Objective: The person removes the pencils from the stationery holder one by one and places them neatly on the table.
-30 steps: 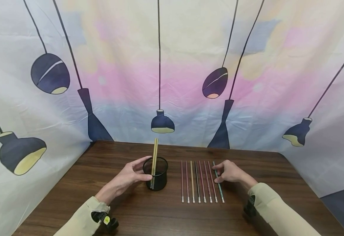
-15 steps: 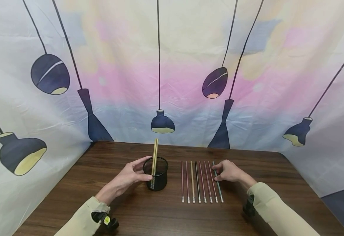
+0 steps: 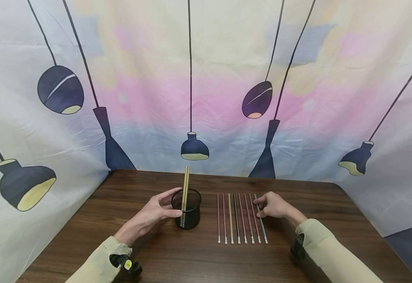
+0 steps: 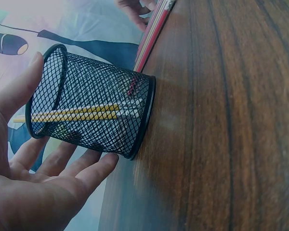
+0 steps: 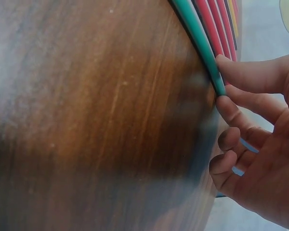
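My left hand point(image 3: 153, 210) holds a black mesh pencil cup point(image 3: 192, 219), thumb at the rim and fingers along the far side. The cup stands upright on the table. Two yellow pencils point(image 3: 186, 179) lean inside it, eraser ends down. On the right, my right hand point(image 3: 276, 205) pinches the far end of a green pencil point(image 5: 195, 29) between thumb and fingers. This pencil lies at the right end of a row of pencils, slightly slanted. The row holds several red pencils point(image 3: 241, 220), one yellow pencil point(image 3: 230, 218) and one black pencil point(image 3: 236, 218), white erasers facing me.
Everything stands on a dark brown wooden table point(image 3: 199, 261). Behind its far edge hangs a pastel cloth point(image 3: 220, 59) printed with dark lamps. Each wrist carries a small black camera, like the left wrist camera point(image 3: 121, 261), at a light sleeve point(image 3: 94, 261).
The eraser end of the green pencil has shifted slightly left, toward the row. Both hands have stayed nearly in place.
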The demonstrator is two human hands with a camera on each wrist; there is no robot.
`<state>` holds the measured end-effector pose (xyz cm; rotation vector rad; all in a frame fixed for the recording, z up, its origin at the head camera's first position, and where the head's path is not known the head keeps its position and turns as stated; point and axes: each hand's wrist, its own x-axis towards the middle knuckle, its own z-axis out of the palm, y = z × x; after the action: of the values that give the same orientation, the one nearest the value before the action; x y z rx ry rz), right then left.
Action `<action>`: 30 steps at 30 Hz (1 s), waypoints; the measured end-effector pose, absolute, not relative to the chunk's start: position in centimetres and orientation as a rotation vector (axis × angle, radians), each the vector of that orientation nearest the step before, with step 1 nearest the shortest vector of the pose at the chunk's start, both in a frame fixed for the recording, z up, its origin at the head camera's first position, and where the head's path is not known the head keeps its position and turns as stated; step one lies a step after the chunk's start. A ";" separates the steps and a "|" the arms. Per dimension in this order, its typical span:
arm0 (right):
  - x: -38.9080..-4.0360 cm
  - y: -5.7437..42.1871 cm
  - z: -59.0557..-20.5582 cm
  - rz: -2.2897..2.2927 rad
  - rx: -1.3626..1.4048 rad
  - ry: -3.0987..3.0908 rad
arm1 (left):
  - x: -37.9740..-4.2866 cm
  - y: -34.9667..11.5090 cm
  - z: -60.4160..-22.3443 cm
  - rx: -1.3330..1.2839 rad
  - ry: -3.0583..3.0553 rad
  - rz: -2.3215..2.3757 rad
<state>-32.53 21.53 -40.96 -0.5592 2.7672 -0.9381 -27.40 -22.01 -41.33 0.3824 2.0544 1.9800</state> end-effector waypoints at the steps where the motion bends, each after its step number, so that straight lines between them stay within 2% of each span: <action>1: -32.5 21.5 -41.0 -0.937 -0.554 2.768 | -27.4 -22.0 -41.3 0.382 2.055 1.979; 17: -32.4 21.7 -40.4 -0.925 -0.546 2.806 | -27.5 -22.0 -41.3 0.372 2.068 1.975; 30: -31.6 19.0 -37.9 -1.030 -0.784 2.855 | -27.4 -22.0 -41.4 0.377 2.067 1.976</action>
<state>-31.62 18.95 -37.90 -0.7835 2.8548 -1.0302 -27.36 -22.04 -41.39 0.3772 2.0674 1.9759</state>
